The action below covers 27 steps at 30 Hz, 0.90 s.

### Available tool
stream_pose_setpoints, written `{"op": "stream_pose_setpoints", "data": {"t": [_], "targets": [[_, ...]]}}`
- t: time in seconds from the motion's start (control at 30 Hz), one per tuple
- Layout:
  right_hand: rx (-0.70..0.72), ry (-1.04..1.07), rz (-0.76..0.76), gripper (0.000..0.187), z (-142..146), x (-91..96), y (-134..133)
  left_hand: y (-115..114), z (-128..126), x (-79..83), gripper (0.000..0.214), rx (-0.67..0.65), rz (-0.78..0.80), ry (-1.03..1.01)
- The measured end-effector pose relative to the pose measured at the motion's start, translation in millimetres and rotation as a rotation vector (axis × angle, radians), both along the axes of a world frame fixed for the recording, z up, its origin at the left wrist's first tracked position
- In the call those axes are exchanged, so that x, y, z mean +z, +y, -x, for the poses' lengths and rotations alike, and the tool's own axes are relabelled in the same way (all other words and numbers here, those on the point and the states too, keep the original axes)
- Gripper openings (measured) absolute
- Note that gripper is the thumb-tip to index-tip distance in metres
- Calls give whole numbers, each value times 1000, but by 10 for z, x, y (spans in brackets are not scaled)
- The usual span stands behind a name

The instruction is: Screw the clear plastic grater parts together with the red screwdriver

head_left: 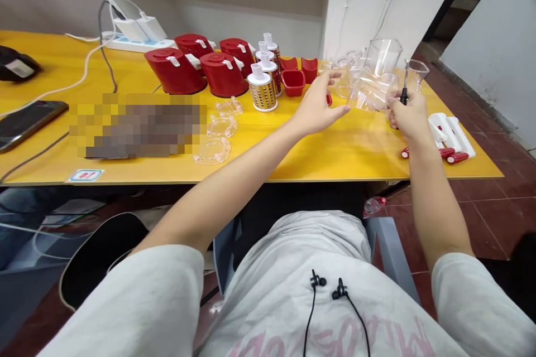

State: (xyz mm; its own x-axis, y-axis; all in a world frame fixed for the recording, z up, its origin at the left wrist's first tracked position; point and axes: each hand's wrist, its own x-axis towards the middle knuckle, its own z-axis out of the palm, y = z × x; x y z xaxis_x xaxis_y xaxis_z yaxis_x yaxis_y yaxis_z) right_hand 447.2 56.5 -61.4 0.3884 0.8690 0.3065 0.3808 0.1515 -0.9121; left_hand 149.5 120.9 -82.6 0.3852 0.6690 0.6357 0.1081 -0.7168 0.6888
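Observation:
My left hand (pixel 319 106) reaches over the yellow table (pixel 343 150) with fingers spread, its fingertips at the near side of a clear plastic housing (pixel 372 92). My right hand (pixel 408 114) is closed around a thin black-handled screwdriver (pixel 404 86) held upright, and also touches the right side of that clear housing. More clear plastic housings (pixel 383 56) stand just behind. Whether the left fingers grip the clear part or only touch it is hard to tell.
Three red bases (pixel 176 70) and metal grater drums (pixel 262 89) stand mid-table, with small red cups (pixel 293 82) beside them. Clear rings (pixel 213 150) lie nearer. White and red handles (pixel 450 136) sit at the right edge. A phone (pixel 27 122), cables and a power strip (pixel 138 39) are left.

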Motion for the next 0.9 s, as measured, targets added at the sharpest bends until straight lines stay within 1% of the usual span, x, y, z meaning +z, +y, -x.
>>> {"op": "stream_pose_setpoints", "data": {"t": [0.07, 0.13, 0.2, 0.27, 0.3, 0.37, 0.43, 0.5, 0.57, 0.63, 0.67, 0.73, 0.77, 0.8, 0.83, 0.9], "targets": [[76, 89, 8, 48, 9, 59, -86, 83, -167, -31, 104, -63, 129, -73], [177, 159, 12, 56, 62, 103, -170, 41, -297, -71, 110, -140, 332, -138], [261, 201, 29, 64, 159, 115, -226, -62, -379, -94, 106, -232, 484, -195], [289, 209, 48, 67, 257, 100, -237, -152, -403, -92, 94, -294, 544, -266], [288, 210, 56, 66, 287, 93, -229, -176, -391, -81, 88, -299, 549, -306], [265, 229, 56, 63, 280, 103, -203, -180, -327, -40, 77, -264, 517, -361], [224, 278, 19, 61, 188, 175, -204, -158, -224, 36, 79, -178, 385, -367], [185, 285, -21, 60, 62, 318, -264, -156, -111, 149, 87, -83, 183, -310], [192, 238, 0, 68, -37, 507, -382, -187, -19, 286, 89, -32, -6, -190], [175, 182, -29, 80, -81, 690, -518, -223, 29, 409, 81, -46, -152, -67], [184, 141, -49, 78, -86, 764, -574, -229, 33, 452, 77, -69, -203, -30], [221, 83, -69, 64, -87, 851, -632, -196, 8, 483, 76, -118, -234, -16], [237, 56, -68, 56, -95, 861, -628, -152, -17, 472, 80, -141, -219, -27], [247, 27, -55, 53, -114, 849, -605, -90, -47, 448, 85, -163, -189, -38], [243, -14, -39, 58, -145, 817, -564, -12, -80, 417, 90, -183, -152, -43], [199, -127, -2, 74, -239, 706, -452, 175, -142, 357, 94, -221, -85, -26]]}}
